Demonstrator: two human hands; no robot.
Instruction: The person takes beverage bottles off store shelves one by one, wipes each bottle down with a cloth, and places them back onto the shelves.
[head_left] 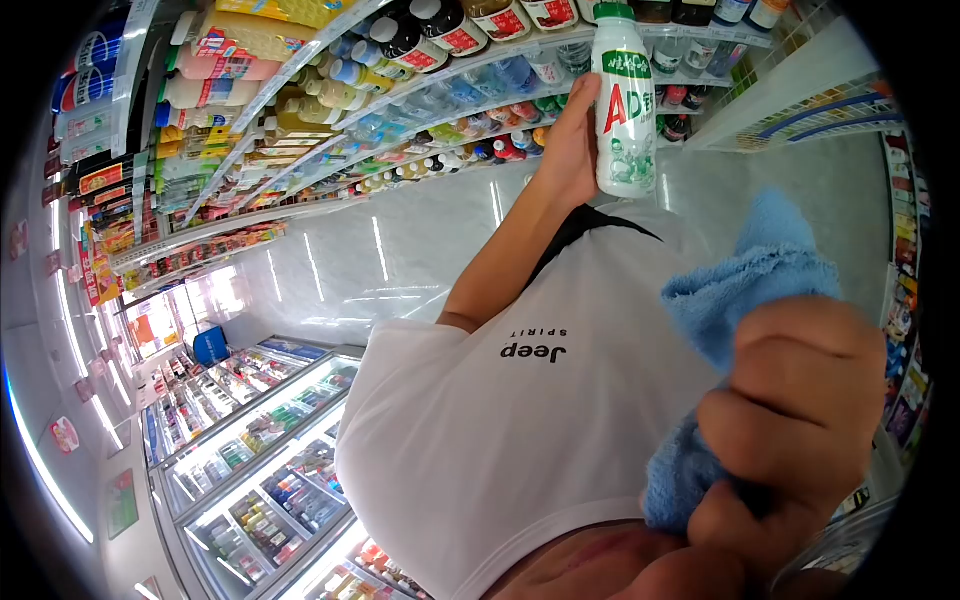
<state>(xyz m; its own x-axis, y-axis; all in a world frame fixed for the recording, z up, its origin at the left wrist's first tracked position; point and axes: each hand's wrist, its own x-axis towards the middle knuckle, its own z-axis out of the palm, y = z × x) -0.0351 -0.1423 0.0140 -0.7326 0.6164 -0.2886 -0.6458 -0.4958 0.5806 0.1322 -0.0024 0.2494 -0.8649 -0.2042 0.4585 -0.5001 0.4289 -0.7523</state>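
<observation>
Bottle point(628, 150) held in your left hand point(572, 145), long axis up-down in view, cap point(612, 11) toward shelves point(720, 37), lettering facing you. Right hand point(795, 400) clenches 1 blue cloth point(765, 265), blocking some shirt point(540, 430).

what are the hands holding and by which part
The left hand holds the bottle by the side of its body; the right hand grips the cloth, bunched, around its middle.
</observation>
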